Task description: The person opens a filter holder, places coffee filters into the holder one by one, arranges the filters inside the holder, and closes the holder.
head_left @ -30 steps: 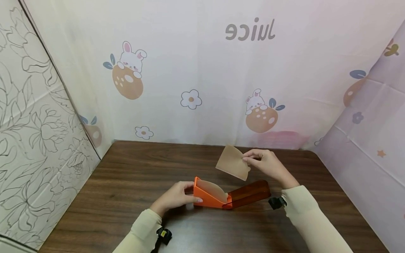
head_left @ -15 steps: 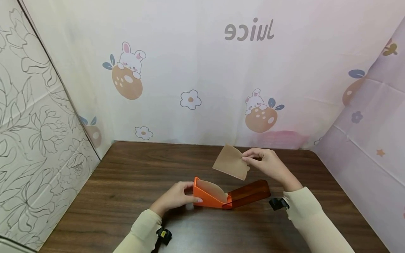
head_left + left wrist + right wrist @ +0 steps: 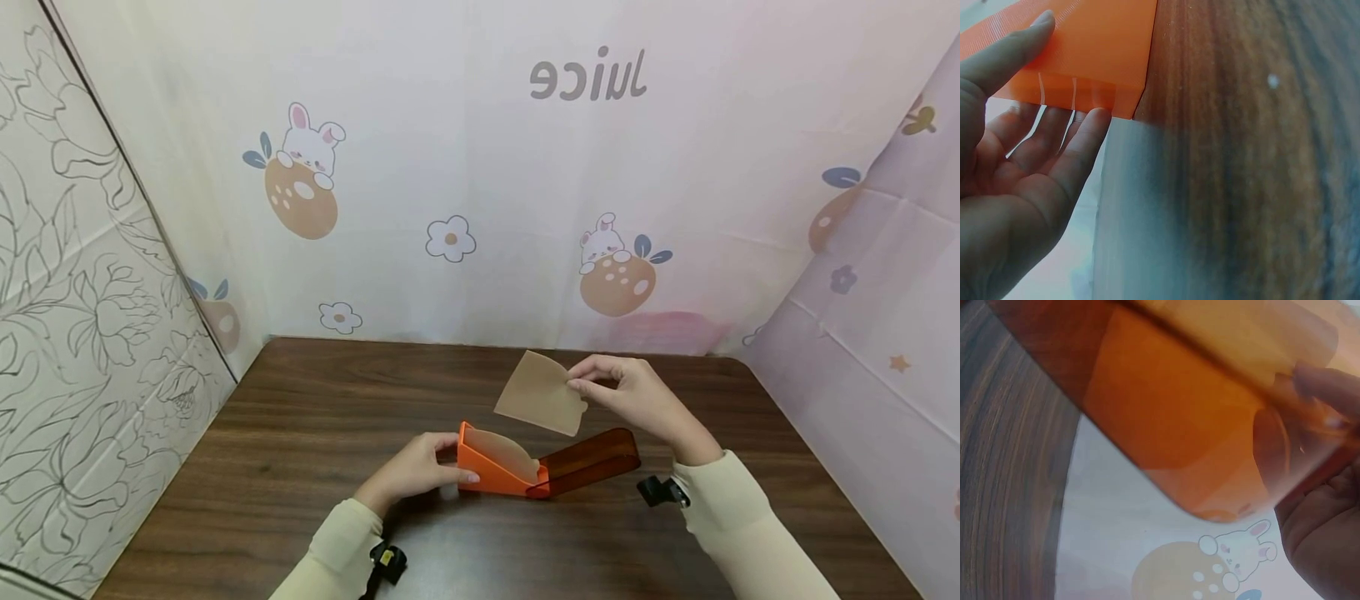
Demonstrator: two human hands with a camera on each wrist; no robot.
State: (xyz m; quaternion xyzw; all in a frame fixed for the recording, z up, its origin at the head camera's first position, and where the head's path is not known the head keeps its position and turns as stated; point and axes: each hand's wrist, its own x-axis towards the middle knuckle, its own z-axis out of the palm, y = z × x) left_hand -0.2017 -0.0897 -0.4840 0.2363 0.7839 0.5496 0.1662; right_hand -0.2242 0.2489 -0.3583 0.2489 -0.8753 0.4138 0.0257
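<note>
In the head view, an orange wedge-shaped filter box [image 3: 486, 471] stands on the table with tan paper coffee filters [image 3: 501, 451] inside. Its see-through amber lid [image 3: 592, 460] is swung out to the right. My left hand [image 3: 411, 468] grips the box's left end, thumb in front and fingers behind; the left wrist view shows the thumb on the orange wall [image 3: 1100, 44]. Above the box, my right hand [image 3: 628, 398] pinches one tan coffee filter [image 3: 536, 396] by its right edge. Through the amber lid [image 3: 1172, 425], the right wrist view partly shows the right hand [image 3: 1325, 531].
A dark wood-grain table [image 3: 330, 392] lies under everything. Behind it hangs a pale curtain [image 3: 375, 167] printed with rabbits and fruit. White flower-patterned panelling [image 3: 97, 317] borders the left side.
The right hand has brought the pinched coffee filter slightly left and, lately, a little lower. The left hand and the filter box have stayed in place.
</note>
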